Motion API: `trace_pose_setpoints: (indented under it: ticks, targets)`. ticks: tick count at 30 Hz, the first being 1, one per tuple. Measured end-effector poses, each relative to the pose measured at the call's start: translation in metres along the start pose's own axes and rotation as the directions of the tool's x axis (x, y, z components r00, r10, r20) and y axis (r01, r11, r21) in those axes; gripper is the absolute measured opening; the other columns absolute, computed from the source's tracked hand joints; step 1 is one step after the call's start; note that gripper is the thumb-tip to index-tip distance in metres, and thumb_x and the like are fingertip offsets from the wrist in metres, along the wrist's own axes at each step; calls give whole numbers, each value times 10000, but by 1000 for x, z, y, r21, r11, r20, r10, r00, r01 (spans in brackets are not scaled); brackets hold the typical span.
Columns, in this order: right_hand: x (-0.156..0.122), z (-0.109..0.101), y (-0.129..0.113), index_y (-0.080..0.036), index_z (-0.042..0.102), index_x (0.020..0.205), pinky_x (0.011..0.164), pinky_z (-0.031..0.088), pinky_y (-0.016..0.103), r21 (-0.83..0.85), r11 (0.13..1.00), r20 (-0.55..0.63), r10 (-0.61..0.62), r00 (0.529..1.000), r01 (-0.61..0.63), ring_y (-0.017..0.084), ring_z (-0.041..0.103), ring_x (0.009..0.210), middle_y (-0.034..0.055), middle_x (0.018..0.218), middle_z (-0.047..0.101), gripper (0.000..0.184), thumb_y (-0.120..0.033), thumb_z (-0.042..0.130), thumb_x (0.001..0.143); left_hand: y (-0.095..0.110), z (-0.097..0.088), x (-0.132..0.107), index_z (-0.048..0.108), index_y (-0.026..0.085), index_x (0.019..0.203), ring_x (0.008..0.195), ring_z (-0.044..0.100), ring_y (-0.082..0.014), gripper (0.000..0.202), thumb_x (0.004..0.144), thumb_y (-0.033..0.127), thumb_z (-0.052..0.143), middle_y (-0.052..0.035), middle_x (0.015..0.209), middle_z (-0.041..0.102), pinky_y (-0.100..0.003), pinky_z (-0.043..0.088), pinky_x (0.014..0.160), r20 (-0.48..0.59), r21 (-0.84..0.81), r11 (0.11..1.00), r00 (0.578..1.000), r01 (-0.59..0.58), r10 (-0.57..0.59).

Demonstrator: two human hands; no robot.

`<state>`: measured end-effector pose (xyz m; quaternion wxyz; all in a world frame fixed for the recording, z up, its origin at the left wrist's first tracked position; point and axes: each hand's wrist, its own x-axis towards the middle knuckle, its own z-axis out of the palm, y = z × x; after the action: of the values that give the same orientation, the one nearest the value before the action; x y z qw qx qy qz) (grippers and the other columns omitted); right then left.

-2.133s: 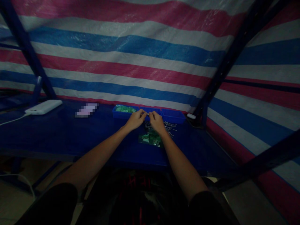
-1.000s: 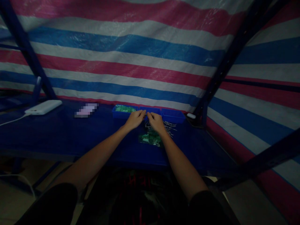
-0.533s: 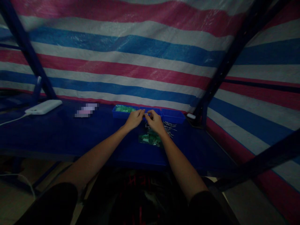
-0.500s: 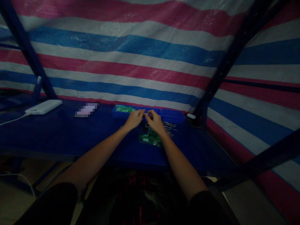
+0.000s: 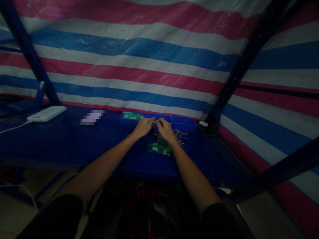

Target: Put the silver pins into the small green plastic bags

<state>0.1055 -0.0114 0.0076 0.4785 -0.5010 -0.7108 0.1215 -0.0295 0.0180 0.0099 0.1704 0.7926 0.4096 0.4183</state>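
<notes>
My left hand (image 5: 144, 127) and my right hand (image 5: 164, 128) meet fingertip to fingertip in front of the middle blue bin (image 5: 159, 116). Both are closed in a pinch, with a tiny pale piece between them, too small to name. Below my right hand lies a pile of thin metal rods (image 5: 180, 134), partly hidden by that hand. Nearer to me are small green plastic packets (image 5: 159, 148) on the blue table (image 5: 112, 149). More green packets (image 5: 133, 115) fill the left blue bin (image 5: 126, 122).
A right blue bin (image 5: 184, 123) joins the row. A white power bank (image 5: 47, 114) with a cable lies at the left, near a blurred-out flat item (image 5: 92, 117). Beside the right-hand post (image 5: 219, 109) is a small white case (image 5: 203, 123). Striped sheeting (image 5: 129, 73) hangs behind.
My fingertips have drawn slightly closer together, and the right fingers have curled in and dropped a little. The bins, rods and packets stay where they were.
</notes>
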Motion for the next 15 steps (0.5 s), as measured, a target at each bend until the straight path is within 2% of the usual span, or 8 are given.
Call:
trace_pose_setpoints:
  ticks: [4, 8, 12, 15]
  targets:
    - [1, 2, 3, -206, 418, 638, 550, 275, 228, -22, 1000, 21, 4, 1000, -3, 116, 428, 563, -43, 560, 441, 274, -353, 348, 858, 1, 0, -1, 471, 177, 539, 504, 459, -138, 471, 867, 437, 255, -2, 501, 489, -261, 303, 528, 36, 46, 998, 999, -31, 29]
    - [2, 4, 6, -208, 418, 633, 567, 283, 233, -39, 999, 49, 13, 999, -11, 122, 431, 577, -34, 574, 459, 294, -349, 326, 873, 3, 1, -1, 458, 180, 531, 506, 442, -144, 459, 873, 399, 244, -11, 505, 481, -267, 280, 520, 23, 99, 994, 999, -48, 46]
    - [4, 7, 7, -195, 453, 631, 585, 298, 234, 10, 1000, 56, -1, 998, 1, 124, 447, 599, -21, 599, 494, 319, -351, 316, 873, 3, 1, -1, 500, 169, 576, 524, 455, -138, 423, 880, 337, 259, -12, 535, 507, -252, 291, 526, 38, 145, 988, 998, -55, 50]
    - [6, 6, 8, -191, 446, 605, 576, 302, 232, 55, 998, 14, 43, 999, -43, 121, 435, 572, -31, 564, 476, 347, -385, 317, 862, 4, 0, -2, 531, 158, 648, 560, 482, -130, 387, 885, 308, 264, -5, 579, 533, -234, 323, 555, 87, 137, 987, 994, -84, 73]
